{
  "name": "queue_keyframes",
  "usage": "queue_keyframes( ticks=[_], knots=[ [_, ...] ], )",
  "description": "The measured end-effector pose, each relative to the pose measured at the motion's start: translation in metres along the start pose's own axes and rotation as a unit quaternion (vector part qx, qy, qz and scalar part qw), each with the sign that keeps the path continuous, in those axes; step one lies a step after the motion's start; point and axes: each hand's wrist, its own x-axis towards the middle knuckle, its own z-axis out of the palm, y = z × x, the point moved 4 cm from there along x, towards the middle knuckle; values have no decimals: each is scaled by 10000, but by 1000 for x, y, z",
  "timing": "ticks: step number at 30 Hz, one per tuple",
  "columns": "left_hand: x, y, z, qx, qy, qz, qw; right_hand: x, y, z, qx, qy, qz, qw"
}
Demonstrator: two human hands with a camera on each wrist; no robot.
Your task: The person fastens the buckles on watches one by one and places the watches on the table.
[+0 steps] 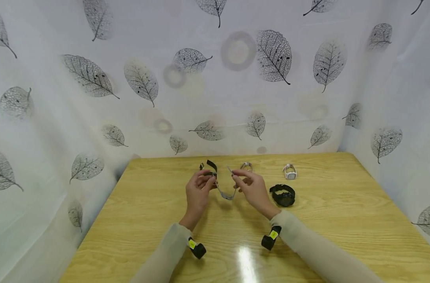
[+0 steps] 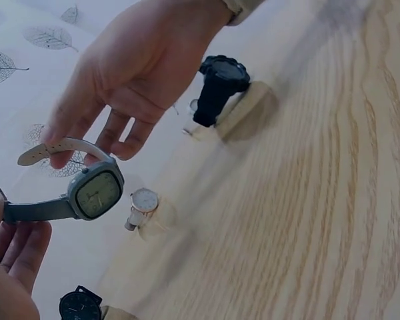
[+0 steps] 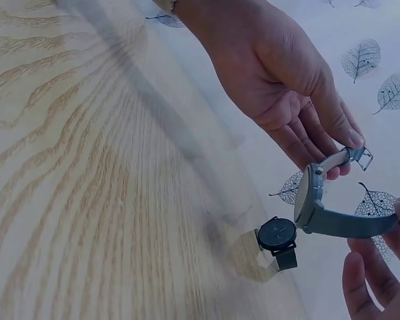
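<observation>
Between both hands, raised over the table, hangs a grey-blue wristwatch [image 1: 227, 196] with a rounded square case. My left hand [image 1: 197, 194] pinches the buckle end of its strap between thumb and fingers. The other strap end, with the holes, is pinched by my right hand [image 1: 254, 193]. In the left wrist view the dial of the wristwatch [image 2: 97, 195] faces the camera and its strap is spread open. From the right wrist the strap of the wristwatch [image 3: 353, 225] shows side-on, its metal buckle [image 3: 365, 159] poking out past the left thumb.
On the wooden table [image 1: 147, 220], a black watch [image 1: 212, 166] lies behind my left hand. A small round-dialled watch [image 1: 246, 166] sits behind the right hand. Farther right are a white watch [image 1: 290, 173] and a chunky black watch [image 1: 285, 196]. A leaf-patterned curtain [image 1: 207, 90] borders the table.
</observation>
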Motion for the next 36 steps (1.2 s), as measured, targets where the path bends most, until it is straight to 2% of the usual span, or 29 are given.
queue_keyframes(
  ticks=[9,22,28,36],
  knots=[
    [2,0,3,-203,-110,-362,9991,0,0,-1,-26,-269,-29,9996],
    [2,4,10,-296,-9,-457,9985,-1,0,0,-214,-505,43,9985],
    [0,3,13,-365,-123,-582,9976,-1,0,2,-260,-477,97,9985],
    [-1,-3,15,-292,-440,-756,9957,0,4,1,-192,-407,120,9989]
  ],
)
